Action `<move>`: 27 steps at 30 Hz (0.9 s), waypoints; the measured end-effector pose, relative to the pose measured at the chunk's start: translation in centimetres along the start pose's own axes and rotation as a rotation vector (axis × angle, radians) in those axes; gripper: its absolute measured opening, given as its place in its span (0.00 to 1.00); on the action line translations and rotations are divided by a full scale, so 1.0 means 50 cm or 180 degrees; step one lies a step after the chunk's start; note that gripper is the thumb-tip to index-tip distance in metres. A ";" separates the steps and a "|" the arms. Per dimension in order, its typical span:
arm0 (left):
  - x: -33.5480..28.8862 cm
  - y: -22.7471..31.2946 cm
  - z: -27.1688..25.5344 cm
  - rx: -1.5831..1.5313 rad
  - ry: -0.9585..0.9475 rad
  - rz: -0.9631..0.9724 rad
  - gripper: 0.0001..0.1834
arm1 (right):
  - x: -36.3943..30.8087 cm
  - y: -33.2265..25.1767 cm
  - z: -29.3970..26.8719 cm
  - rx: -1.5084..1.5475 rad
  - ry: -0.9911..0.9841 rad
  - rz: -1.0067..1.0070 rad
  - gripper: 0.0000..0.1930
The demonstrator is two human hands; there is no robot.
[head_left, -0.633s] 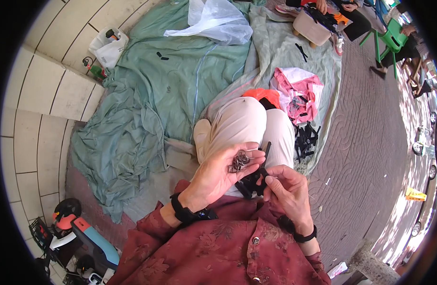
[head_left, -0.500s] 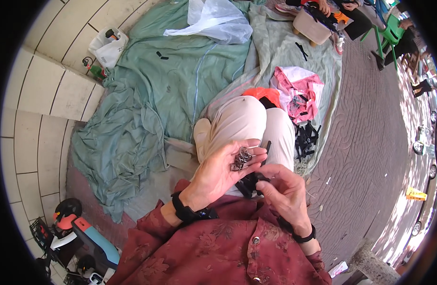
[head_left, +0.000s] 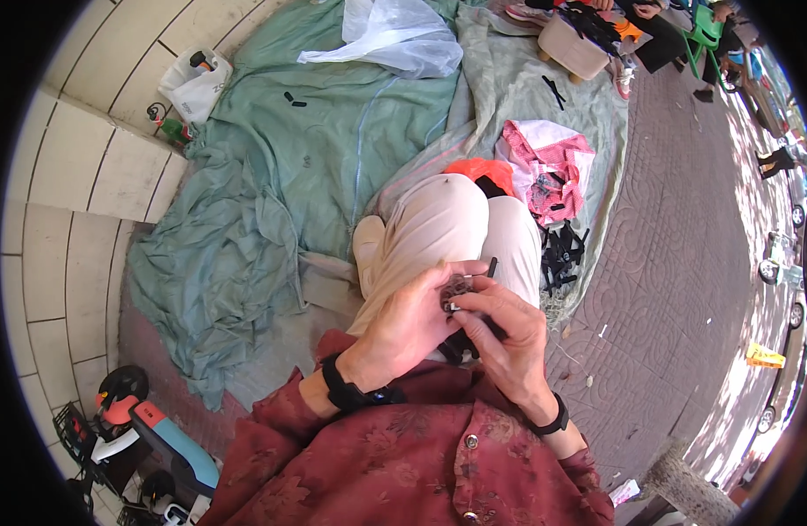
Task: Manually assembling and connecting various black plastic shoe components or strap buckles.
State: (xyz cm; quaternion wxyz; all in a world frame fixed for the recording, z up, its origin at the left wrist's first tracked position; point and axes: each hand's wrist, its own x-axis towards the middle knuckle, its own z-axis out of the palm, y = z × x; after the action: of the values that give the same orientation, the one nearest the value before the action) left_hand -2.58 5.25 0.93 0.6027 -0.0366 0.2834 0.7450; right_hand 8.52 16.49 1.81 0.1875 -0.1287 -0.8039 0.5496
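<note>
My left hand (head_left: 402,323) is cupped palm up above my lap, with a cluster of small dark metal rings or buckles (head_left: 457,286) resting on its palm and fingers. My right hand (head_left: 511,340) reaches over from the right, its thumb and forefinger pinched on a small shiny metal piece (head_left: 453,307) at the edge of the cluster. Beneath the hands, black strap pieces (head_left: 456,349) lie in my lap, partly hidden. One dark strip (head_left: 492,266) sticks up past the left fingertips.
Black strap pieces (head_left: 561,254) lie heaped beside my right knee, near a pink and white bag (head_left: 553,167). A green tarp (head_left: 333,140) carries a clear plastic bag (head_left: 395,39). A toy-like scooter (head_left: 162,430) stands at lower left; another person sits behind a beige stool (head_left: 572,48).
My right hand has moved up and left, from over the black straps to the metal pieces in my left palm, and now pinches one. The left fingers curl slightly more.
</note>
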 end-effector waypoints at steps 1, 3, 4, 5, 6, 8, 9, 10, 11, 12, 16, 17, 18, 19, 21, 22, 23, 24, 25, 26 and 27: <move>-0.001 -0.003 -0.011 -0.0003 -0.0009 -0.0001 0.23 | 0.001 0.000 -0.001 0.0364 0.0115 0.0241 0.10; -0.007 -0.006 -0.036 0.0261 0.0152 0.0141 0.19 | -0.003 -0.013 -0.018 0.0813 0.0031 0.0997 0.07; -0.014 0.001 -0.020 0.0351 0.0273 0.0107 0.15 | -0.005 -0.015 -0.025 0.1282 0.0050 0.1385 0.07; -0.016 0.002 -0.016 0.0347 0.0263 0.0096 0.15 | -0.007 -0.015 -0.029 0.1755 0.0069 0.1768 0.07; -0.017 0.001 -0.014 0.0447 0.0322 0.0060 0.15 | -0.006 -0.016 -0.024 0.1831 0.0205 0.1728 0.06; -0.021 0.004 -0.011 0.0550 0.0384 0.0027 0.14 | -0.007 -0.013 -0.027 0.2012 0.0252 0.1791 0.06; -0.023 0.007 -0.010 0.0598 0.0389 -0.0070 0.13 | -0.008 -0.011 -0.029 0.2196 0.0294 0.1851 0.06; -0.023 0.009 -0.009 0.0649 0.0394 -0.0167 0.13 | -0.010 -0.007 -0.031 0.2199 0.0296 0.1849 0.06; -0.025 0.009 -0.010 0.0653 0.0394 -0.0168 0.13 | -0.012 0.000 -0.032 0.2226 0.0291 0.1825 0.06; -0.026 0.009 -0.010 0.0678 0.0334 -0.0238 0.13 | -0.014 0.004 -0.032 0.2254 0.0286 0.1800 0.05; -0.028 0.011 -0.004 0.0768 0.0235 -0.0457 0.14 | -0.015 0.006 -0.034 0.2206 0.0234 0.1613 0.05; -0.028 0.010 -0.004 0.0772 0.0234 -0.0464 0.14 | -0.016 0.006 -0.034 0.2291 0.0243 0.1618 0.04; -0.028 0.008 -0.005 0.0698 0.0198 -0.0453 0.13 | -0.017 0.005 -0.035 0.2376 0.0253 0.1623 0.04; -0.028 0.007 -0.004 0.0626 0.0162 -0.0440 0.12 | -0.017 0.004 -0.037 0.2379 0.0261 0.1623 0.04; -0.025 0.007 -0.006 0.0646 0.0113 -0.0456 0.12 | -0.016 0.002 -0.041 0.2441 0.0234 0.1721 0.04; -0.024 0.006 -0.007 0.0660 0.0064 -0.0471 0.12 | -0.016 0.003 -0.042 0.2442 0.0247 0.1725 0.04; -0.024 0.007 -0.006 0.0661 0.0061 -0.0482 0.12 | -0.017 0.005 -0.041 0.2377 0.0220 0.1636 0.04; -0.026 0.009 -0.003 0.0640 0.0045 -0.0496 0.12 | -0.017 0.006 -0.041 0.2311 0.0192 0.1549 0.04; -0.027 0.011 -0.001 0.0620 0.0032 -0.0507 0.11 | -0.016 0.007 -0.042 0.2314 0.0199 0.1552 0.04; -0.027 0.011 -0.002 0.0621 0.0034 -0.0513 0.11 | -0.016 0.009 -0.044 0.2330 0.0156 0.1554 0.04; -0.027 0.011 -0.002 0.0664 0.0002 -0.0528 0.11 | -0.016 0.010 -0.046 0.2346 0.0112 0.1555 0.04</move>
State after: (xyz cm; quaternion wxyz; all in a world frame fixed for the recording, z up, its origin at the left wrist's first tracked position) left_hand -2.76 3.95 1.59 0.6627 0.0027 0.3556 0.6591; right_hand 10.26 18.27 1.97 0.0991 -0.2489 -0.4969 0.8254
